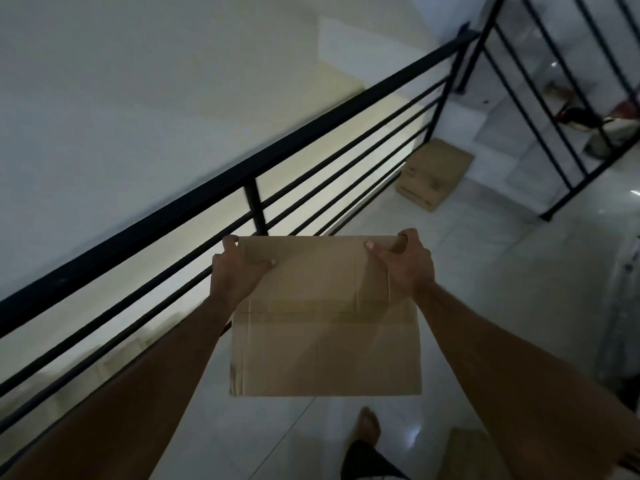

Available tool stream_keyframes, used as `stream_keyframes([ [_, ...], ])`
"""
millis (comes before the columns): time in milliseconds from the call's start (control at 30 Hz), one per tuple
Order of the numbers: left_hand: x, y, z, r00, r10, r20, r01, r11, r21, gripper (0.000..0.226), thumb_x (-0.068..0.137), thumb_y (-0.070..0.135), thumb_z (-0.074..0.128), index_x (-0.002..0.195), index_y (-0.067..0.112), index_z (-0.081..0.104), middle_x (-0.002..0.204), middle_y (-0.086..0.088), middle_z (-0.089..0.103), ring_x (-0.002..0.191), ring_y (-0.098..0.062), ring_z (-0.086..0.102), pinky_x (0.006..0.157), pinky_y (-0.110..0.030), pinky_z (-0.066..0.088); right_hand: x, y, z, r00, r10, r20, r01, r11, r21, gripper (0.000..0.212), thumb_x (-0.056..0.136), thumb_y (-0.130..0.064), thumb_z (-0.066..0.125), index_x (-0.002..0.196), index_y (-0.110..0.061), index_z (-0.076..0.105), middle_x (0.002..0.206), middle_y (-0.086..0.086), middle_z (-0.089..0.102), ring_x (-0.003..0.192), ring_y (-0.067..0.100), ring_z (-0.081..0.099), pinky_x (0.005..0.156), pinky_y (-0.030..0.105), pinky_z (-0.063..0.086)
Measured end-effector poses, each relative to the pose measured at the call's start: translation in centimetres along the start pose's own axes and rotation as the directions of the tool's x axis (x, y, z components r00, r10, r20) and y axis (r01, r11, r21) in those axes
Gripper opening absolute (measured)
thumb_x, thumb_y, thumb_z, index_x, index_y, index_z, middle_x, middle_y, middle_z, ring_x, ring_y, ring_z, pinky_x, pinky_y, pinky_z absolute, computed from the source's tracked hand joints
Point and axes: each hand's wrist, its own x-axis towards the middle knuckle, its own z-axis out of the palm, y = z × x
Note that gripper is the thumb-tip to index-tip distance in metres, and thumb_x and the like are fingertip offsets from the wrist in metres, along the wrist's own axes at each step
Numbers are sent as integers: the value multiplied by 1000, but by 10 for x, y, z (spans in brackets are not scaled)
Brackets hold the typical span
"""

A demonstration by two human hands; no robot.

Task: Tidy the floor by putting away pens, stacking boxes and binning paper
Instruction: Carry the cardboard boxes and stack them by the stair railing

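I carry a flattened cardboard box [325,317] out in front of me, held up off the floor [485,271], with my left hand [239,271] and right hand [405,265] each curled round a far top corner, thumbs on the upper face and fingers hooked over the edge. It looks light and fairly stiff, though a flat sheet like this will likely bow along its creases, so I judge a hold at both corners, or midway along the two side edges, keeps it level. Ahead, near the far corner of the floor where the black railing [242,188] meets the stair rail [554,109], lie other flattened boxes [433,174] in a low pile, the likely place to stack this one. The railing runs close along my left. My bare foot [367,427] shows below the box, and another piece of cardboard [464,452] lies on the floor at the lower right, something I could tread on.
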Motion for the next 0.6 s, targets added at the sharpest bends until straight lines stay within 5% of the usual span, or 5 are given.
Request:
stream_keyframes([
  [167,48,99,98,995,86,48,-85,996,-25,85,66,45,84,131,17,38,120,-15,55,116,-36,50,84,-40,50,82,43,-90,993,78,-87,-76,997,26,83,64,-77,65,125,-26,42,115,1,55,102,25,56,86,42,54],
  [300,80,173,163,981,180,72,-179,984,-21,85,68,44,83,134,15,37,98,2,46,120,-37,45,79,-37,45,134,72,-151,981,115,-156,-109,993,47,81,64,-77,65,122,-24,44,104,-4,52,96,22,55,84,42,53],
  [600,182,312,304,901,384,203,-389,921,-14,87,68,41,84,136,7,41,120,-14,59,119,-38,49,89,-44,49,255,136,-234,905,262,-334,-228,964,137,84,69,-75,65,129,-21,44,102,-4,54,93,19,54,76,33,47],
])
